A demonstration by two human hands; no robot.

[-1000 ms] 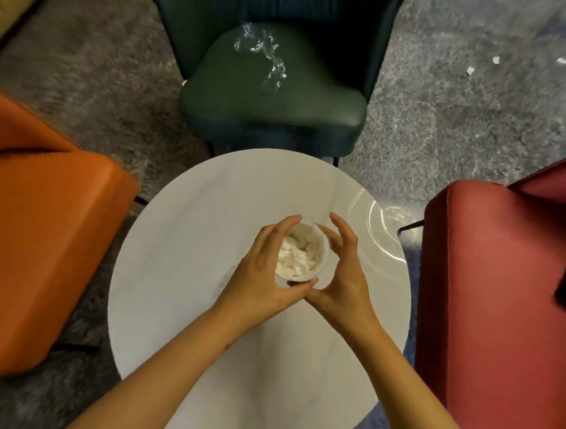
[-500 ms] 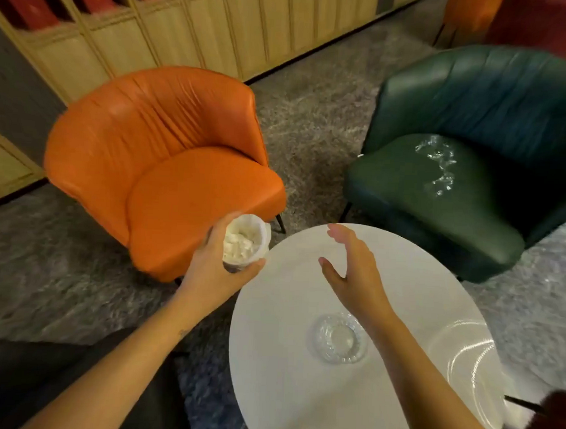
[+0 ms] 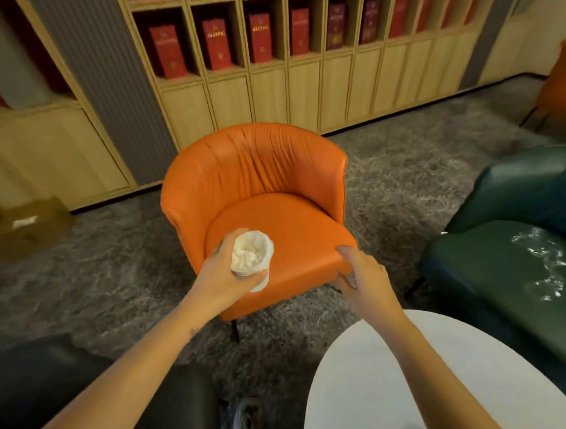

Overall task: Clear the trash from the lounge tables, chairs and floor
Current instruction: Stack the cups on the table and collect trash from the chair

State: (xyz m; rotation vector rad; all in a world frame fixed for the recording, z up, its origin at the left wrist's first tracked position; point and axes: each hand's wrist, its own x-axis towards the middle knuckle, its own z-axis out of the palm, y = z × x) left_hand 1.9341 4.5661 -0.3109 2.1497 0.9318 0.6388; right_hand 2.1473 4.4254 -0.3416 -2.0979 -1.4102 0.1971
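Trash cup (image 3: 266, 250): white cup. I see it held in the air over the front of the seat of the orange chair (image 3: 261, 168), tipped a bit toward the camera with its mouth showing.
Cup contents: crumpled white tissue (image 3: 247, 256), filling it nearly to the rim.
Left hand (image 3: 222, 278): wrapped round the cup, thumb across the near side and fingers curled behind it. I read it as a full grasp.
Right hand (image 3: 366, 279): holds nothing. The fingers are loosely bent and slightly spread at the front right corner of the seat. I cannot tell if they touch the leather.
Chair position: the orange one is centre view, facing me, standing on the carpet (image 3: 94, 271), which is grey and shaggy.
Other trash: crumpled clear plastic wrap (image 3: 545, 268) lies on the seat of the green chair (image 3: 486, 281) at the right edge, well apart from both hands.
Table (image 3: 380, 397): white round top at lower right, under the right forearm. There is something glassy at the bottom edge, too cropped for me to name.
Left side: a brown cardboard box (image 3: 25, 225) sits on the carpet near the wall.
Bottom left: a black seat (image 3: 40, 388), partly behind the left forearm.
Background: a wooden shelf wall with red books (image 3: 214, 44) standing in its cubbies, with closed panels below.
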